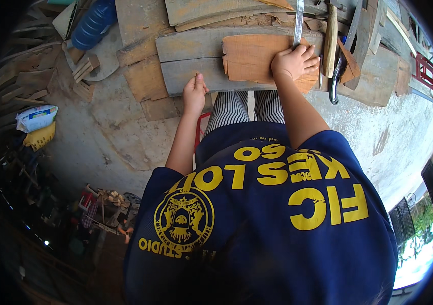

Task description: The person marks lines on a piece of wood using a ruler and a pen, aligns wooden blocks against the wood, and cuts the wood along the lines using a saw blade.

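Observation:
A reddish-brown board [252, 58] lies across a longer grey plank [191, 73] in front of me. My right hand [296, 62] rests on the board's right part with its fingers spread, palm down. Its fingers lie at the near end of a flat metal strip [298, 23], which looks like a ruler and points away from me. To the left, just off the plank's near edge, my left hand [194, 95] is closed with the thumb uppermost. Whatever it may hold is too small to make out. A thin, pointed tool [321, 72] lies by the board's right end.
Right of the board are a round wooden handle [331, 38], a dark curved tool handle [334, 91] and wood offcuts [351, 63]. A blue water jug [93, 24] lies far left, near stacked wood scraps [85, 68]. Filled sacks [38, 134] sit at left; a red chair [426, 72] stands far right.

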A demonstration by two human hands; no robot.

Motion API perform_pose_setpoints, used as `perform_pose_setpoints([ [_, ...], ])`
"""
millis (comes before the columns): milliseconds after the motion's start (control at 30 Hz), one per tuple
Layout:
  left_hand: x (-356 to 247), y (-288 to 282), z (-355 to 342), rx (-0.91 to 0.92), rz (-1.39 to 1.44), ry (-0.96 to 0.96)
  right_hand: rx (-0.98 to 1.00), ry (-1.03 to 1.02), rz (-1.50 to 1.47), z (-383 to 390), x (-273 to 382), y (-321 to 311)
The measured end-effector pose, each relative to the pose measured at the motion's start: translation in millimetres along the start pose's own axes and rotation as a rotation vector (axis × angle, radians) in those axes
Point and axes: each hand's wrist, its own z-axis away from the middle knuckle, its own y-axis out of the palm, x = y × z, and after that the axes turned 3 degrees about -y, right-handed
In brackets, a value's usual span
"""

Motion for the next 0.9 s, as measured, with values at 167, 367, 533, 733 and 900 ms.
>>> perform_pose_setpoints([
  [167, 6.6, -5.6, 5.8, 0.066, -0.001, 0.103, 0.009, -0.004, 0.001, 0.5, 2.1, -1.8],
  [367, 6.2, -2.9, 19.6, 0.072, -0.114, 0.156, 0.02, 0.015, -0.005, -2.0, 1.9, -1.7],
  [533, 6.8, 2.0, 27.5, 0.049, -0.267, 0.171, 0.022, 0.015, -0.025, -1.6, -0.1, -2.8],
  [733, 18.9, 26.4, 3.0, 0.352, -0.198, -0.023, 0.101, 0.029, -0.041, -6.0, -2.7, -2.2],
  [900, 22.4, 27.5, -11.2, 0.443, -0.263, 0.015, 0.238, 0.08, -0.127, -16.7, -13.9, -3.1],
])
